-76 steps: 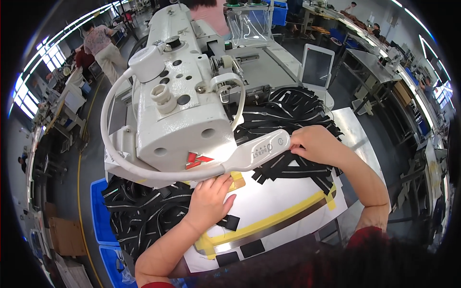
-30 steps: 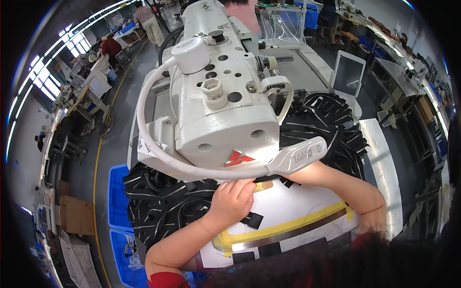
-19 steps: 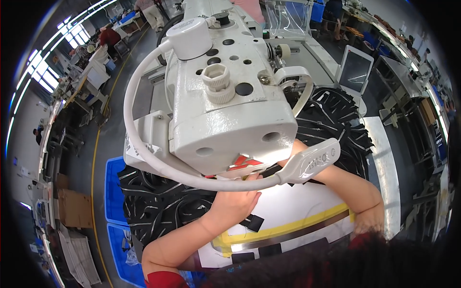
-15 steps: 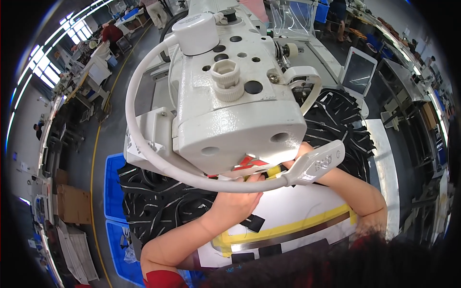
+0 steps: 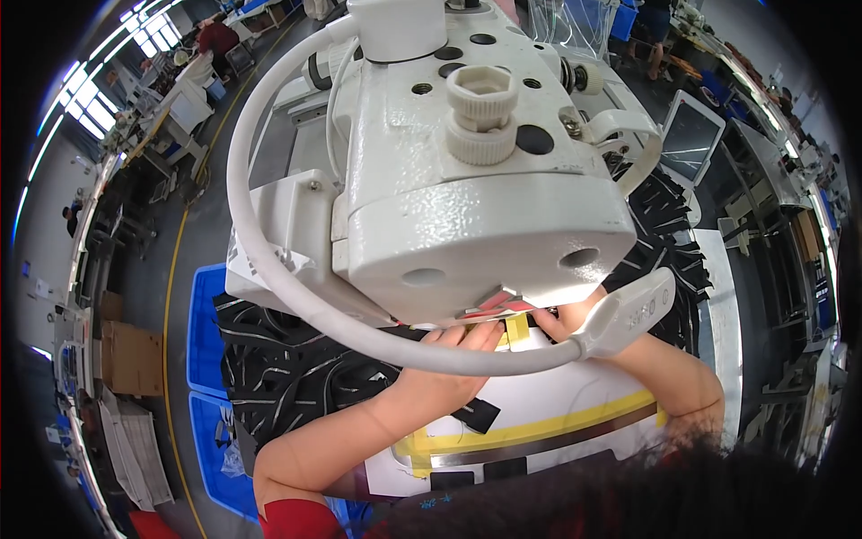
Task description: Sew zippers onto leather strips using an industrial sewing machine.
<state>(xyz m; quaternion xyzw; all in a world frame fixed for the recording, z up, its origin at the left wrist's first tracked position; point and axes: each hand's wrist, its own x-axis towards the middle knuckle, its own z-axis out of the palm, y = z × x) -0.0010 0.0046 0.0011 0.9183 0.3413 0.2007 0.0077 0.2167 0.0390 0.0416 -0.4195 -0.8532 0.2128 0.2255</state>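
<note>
A white sewing machine head (image 5: 476, 225) with a curved cable and flat white paddle (image 5: 628, 314) overhangs both hands. My left hand (image 5: 449, 373) is under the cable, its bent fingertips at a small yellow-taped piece (image 5: 518, 332) beneath the head; whatever they grip is hidden. Right of it, my right hand (image 5: 570, 316) has curled fingers under the machine's front edge, partly behind the paddle, at something dark I cannot make out. Below lies a white board (image 5: 575, 386) edged with yellow tape (image 5: 539, 422). Black zipper strips (image 5: 287, 359) are heaped beside the left hand.
Blue bins (image 5: 206, 332) stand left of the table, with a cardboard box (image 5: 135, 359) beyond the aisle. A white-framed screen (image 5: 691, 135) stands behind more strips (image 5: 669, 242) at the right. Other people (image 5: 215, 45) are at work in the background.
My right hand has moved from the paddle down under the machine head. My left fingers have slid farther beneath it. The view has moved closer, so the machine looks larger.
</note>
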